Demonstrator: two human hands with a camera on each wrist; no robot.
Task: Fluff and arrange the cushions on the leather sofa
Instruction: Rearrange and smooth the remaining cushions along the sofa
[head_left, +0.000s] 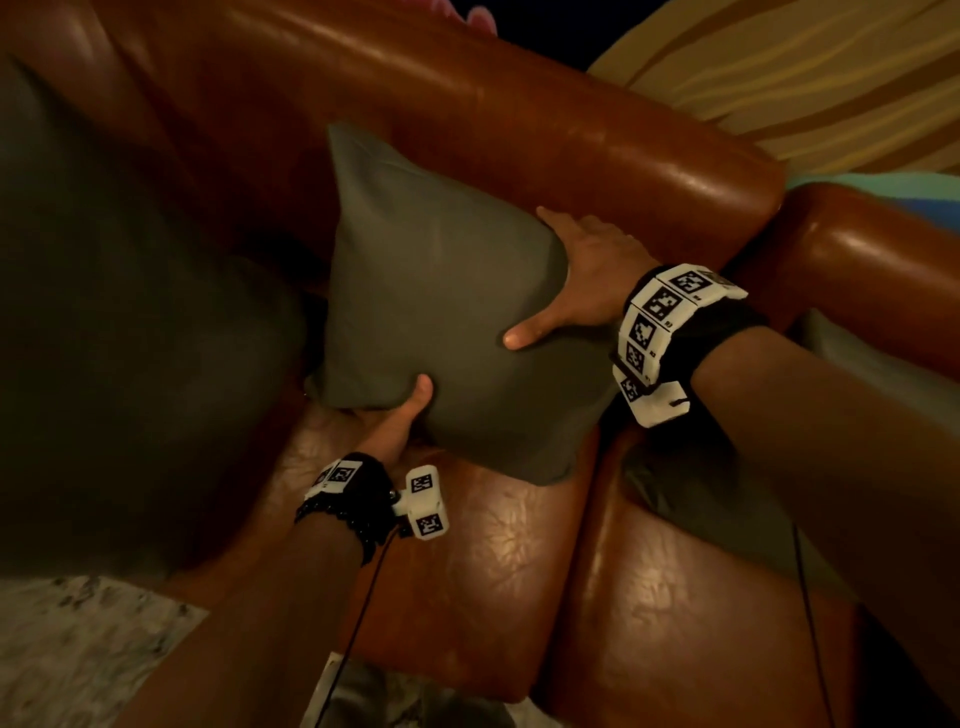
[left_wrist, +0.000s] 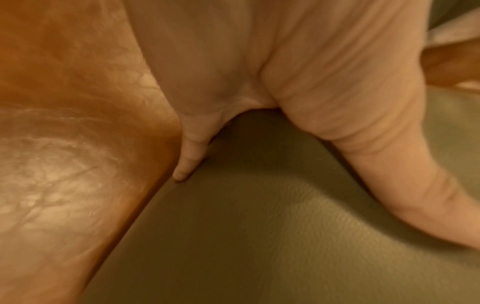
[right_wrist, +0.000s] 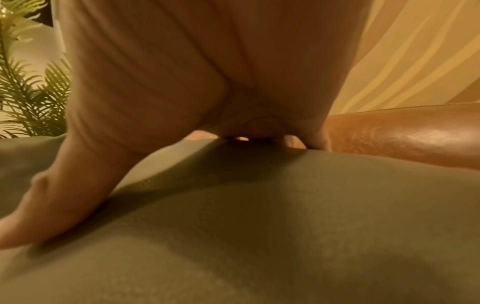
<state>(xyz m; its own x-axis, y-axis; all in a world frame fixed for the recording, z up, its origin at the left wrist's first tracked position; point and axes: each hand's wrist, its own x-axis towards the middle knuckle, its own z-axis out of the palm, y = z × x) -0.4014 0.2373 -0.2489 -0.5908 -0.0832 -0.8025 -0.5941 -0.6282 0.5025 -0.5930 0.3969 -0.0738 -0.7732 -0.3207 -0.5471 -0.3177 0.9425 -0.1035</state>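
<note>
A grey-green cushion (head_left: 441, 291) stands tilted against the brown leather sofa's backrest (head_left: 519, 114), held between both hands. My left hand (head_left: 400, 421) grips its lower edge, thumb on the front face and fingers tucked underneath. My right hand (head_left: 576, 280) grips the right edge, with the thumb on the front and the fingers wrapped round the back. In the left wrist view the cushion (left_wrist: 259, 236) fills the lower frame beside the seat leather (left_wrist: 64, 164). The right wrist view shows the cushion (right_wrist: 259, 226) under the palm and most of my fingers hidden behind it.
A larger dark cushion (head_left: 130, 312) leans at the sofa's left end. Another grey cushion (head_left: 727, 499) lies under my right forearm near the armrest (head_left: 857, 270). Bare seat leather (head_left: 493, 571) lies in front. A curtain (head_left: 805, 78) hangs behind; a fern (right_wrist: 31, 102) stands beyond.
</note>
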